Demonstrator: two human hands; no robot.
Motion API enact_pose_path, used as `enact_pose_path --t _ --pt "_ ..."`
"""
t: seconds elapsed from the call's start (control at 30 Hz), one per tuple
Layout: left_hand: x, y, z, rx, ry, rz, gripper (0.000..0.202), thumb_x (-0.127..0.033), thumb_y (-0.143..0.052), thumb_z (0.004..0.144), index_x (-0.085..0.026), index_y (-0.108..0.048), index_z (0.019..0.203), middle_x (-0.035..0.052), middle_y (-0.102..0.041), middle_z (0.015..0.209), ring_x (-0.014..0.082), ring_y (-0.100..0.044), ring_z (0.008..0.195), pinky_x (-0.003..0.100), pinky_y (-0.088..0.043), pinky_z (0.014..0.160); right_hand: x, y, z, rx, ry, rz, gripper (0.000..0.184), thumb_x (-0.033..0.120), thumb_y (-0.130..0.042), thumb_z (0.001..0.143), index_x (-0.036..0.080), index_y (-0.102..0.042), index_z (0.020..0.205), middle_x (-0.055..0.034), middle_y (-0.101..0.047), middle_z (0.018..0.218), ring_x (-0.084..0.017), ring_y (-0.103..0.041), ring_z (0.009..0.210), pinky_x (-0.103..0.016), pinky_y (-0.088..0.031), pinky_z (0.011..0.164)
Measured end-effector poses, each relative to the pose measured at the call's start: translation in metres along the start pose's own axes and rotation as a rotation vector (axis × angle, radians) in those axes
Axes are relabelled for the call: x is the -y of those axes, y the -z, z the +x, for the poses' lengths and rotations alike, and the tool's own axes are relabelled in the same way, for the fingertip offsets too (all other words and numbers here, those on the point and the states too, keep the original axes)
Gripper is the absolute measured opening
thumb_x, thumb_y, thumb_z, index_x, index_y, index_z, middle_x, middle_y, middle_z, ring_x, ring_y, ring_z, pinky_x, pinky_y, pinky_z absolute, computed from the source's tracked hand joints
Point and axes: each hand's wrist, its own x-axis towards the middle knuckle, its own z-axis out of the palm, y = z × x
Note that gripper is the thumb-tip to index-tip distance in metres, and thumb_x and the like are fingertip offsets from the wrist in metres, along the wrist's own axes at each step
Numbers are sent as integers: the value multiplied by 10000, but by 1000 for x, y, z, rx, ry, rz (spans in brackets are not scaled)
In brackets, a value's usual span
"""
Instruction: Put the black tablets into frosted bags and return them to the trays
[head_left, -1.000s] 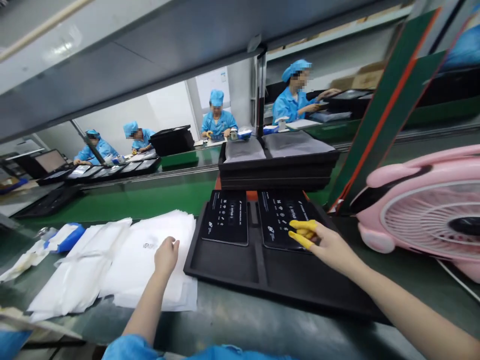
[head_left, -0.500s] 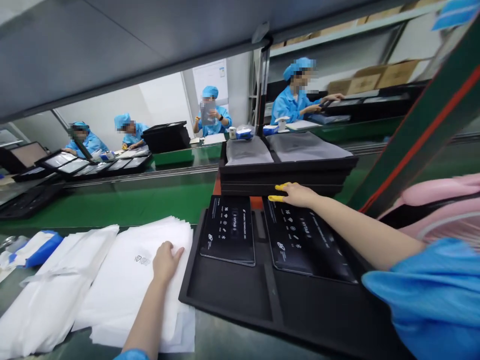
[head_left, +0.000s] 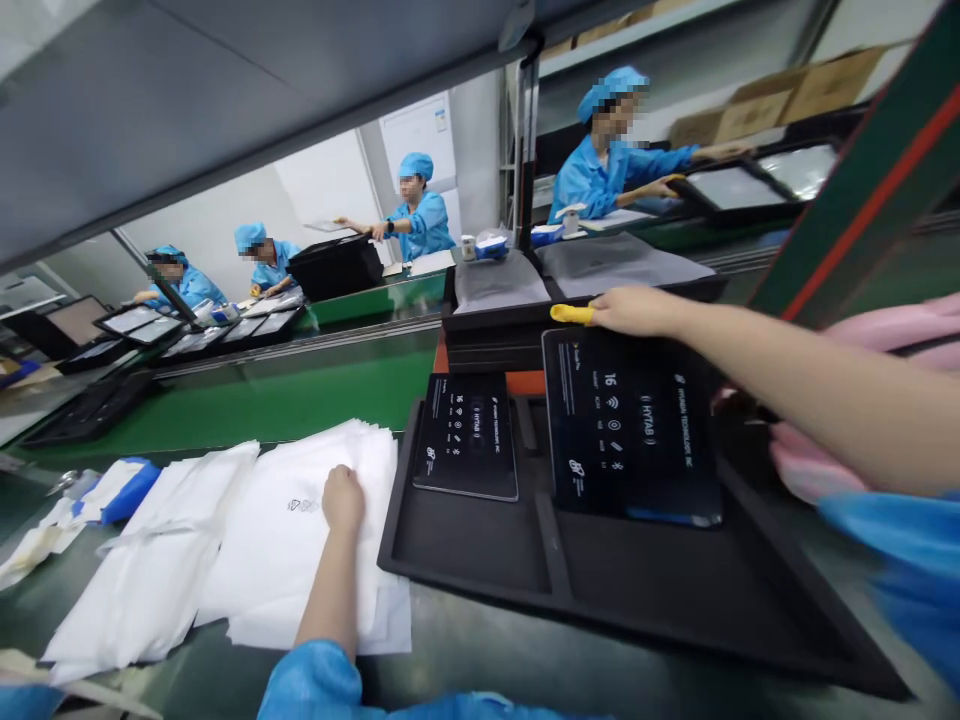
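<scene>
Right hand grips 1 tablet below by its far edge; left hand curls over white sheets, hold unclear.

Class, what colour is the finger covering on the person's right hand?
Yellow; the finger covering on the right hand shows best in the head view.

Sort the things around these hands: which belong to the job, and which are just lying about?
Likely part of the job: tablet held by the right hand; second tablet; black tray beneath it; white stack under the left hand; stacked trays behind.

Apparently just lying about: pink fan; blue-and-white packet.
</scene>
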Motion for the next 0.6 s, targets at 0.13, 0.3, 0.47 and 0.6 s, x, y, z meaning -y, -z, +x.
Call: enact_pose_path --t 0.13,0.3,0.47,0.6 --pt "0 4 -3 -46 57 -37 237 -182 -313 857 -152 -548 845 118 -628 889 240 -589 835 326 -405 691 35 49 -41 285 129 -125 212 356 -725 599 169 -643 545 -6 -547 480 -193 -588 642 -338 -412 673" --pt "-2 20 -7 -135 117 -98 292 -172 -257 867 -100 -507 999 160 -643 851 260 -607 801 354 -419 694 77 75 -104 334 187 -143 303 439 -766 514 163 -646 557 19 -537 475 -182 -595 652 -327 -411 687" --pt "-14 65 -12 -188 72 -182 276 -203 -287 862 -114 -509 998 129 -639 876 227 -603 815 328 -436 713 88 108 -150 119 23 -165 454 561 -656 565 113 -598 523 9 -569 507 -159 -592 721 -292 -365 690" --pt "-56 73 -52 -107 -184 -346 263 -283 -344 853 -157 -539 978 48 -640 858 150 -593 776 240 -438 690 82 118 -195 -208 -125 77 462 581 -648 529 122 -640 592 48 -551 477 -80 -543 576 -212 -341 576"
